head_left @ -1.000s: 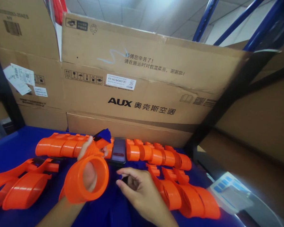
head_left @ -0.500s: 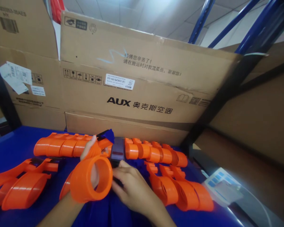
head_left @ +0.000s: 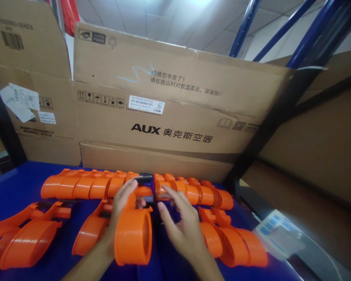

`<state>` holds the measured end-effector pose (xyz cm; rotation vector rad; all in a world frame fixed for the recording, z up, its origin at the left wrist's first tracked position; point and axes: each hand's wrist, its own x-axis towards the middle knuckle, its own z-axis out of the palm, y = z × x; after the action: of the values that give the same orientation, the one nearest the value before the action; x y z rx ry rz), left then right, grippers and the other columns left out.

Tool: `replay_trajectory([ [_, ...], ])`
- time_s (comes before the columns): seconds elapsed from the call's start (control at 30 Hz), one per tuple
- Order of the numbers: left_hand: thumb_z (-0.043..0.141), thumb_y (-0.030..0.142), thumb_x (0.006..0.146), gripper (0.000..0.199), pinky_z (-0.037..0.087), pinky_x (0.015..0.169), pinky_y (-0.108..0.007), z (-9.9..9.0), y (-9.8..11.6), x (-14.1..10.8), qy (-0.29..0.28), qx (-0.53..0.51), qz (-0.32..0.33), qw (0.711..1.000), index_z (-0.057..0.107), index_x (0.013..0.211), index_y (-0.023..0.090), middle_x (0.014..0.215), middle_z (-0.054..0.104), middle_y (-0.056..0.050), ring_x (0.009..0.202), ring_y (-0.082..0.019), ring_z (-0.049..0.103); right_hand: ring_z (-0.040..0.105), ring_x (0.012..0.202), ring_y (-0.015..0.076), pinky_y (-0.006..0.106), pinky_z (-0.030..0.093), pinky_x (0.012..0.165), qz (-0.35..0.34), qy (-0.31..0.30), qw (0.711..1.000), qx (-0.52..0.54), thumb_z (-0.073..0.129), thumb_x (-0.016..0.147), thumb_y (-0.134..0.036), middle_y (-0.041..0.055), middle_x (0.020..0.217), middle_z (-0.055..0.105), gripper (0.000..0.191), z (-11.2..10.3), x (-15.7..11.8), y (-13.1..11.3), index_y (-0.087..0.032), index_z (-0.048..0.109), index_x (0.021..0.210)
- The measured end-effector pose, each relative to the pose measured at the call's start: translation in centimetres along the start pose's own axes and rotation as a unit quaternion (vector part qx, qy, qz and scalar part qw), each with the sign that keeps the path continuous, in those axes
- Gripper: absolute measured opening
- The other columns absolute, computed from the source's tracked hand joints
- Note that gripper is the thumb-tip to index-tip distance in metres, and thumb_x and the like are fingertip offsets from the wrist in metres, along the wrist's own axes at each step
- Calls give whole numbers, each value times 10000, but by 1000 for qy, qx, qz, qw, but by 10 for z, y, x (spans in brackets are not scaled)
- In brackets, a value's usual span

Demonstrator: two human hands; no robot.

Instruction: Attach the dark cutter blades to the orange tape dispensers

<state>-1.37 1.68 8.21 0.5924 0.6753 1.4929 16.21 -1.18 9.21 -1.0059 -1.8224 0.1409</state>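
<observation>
My left hand (head_left: 125,199) is closed round the upper part of an orange plastic piece (head_left: 132,238), whose wide ring hangs toward me. A dark blue and black part sits at the top of this piece, partly hidden by my fingers. To its right, my right hand (head_left: 183,224) is open, thumb and fingers apart, with nothing in it. Behind both hands runs a back row of similar orange pieces (head_left: 83,187). More orange pieces (head_left: 240,246) lie to the right, and others (head_left: 32,242) with dark inserts lie at the left.
The pieces lie on a blue surface (head_left: 6,185). Large cardboard boxes (head_left: 175,113) stand behind it. A dark metal post (head_left: 257,148) slants up at the right, beside a white and blue item (head_left: 279,234) with a cable.
The orange piece in my left hand has turned and shifted right, its ring now facing more sideways. My right hand has moved up and right, its fingers spreading. The view has tilted slightly.
</observation>
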Motion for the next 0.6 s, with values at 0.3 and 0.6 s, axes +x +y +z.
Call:
replay_trajectory([
  [0.3,819,477,782,428,451,476,-212,9,-28,-20,-67,119,7,991,655,1076,212,689,662,5,513,-129,597,702,916,257,368,592,802,18,4,1000,-24,602,983,-258,109,1009,736,407,5,-7,7,-205,626,1386],
  [0.6,822,424,801,362,372,428,-193,7,-22,-16,-131,175,-1,976,692,1060,207,735,661,20,418,-59,488,687,884,257,389,599,770,-33,12,999,-26,591,975,-213,104,971,736,384,4,-10,12,-207,636,1356],
])
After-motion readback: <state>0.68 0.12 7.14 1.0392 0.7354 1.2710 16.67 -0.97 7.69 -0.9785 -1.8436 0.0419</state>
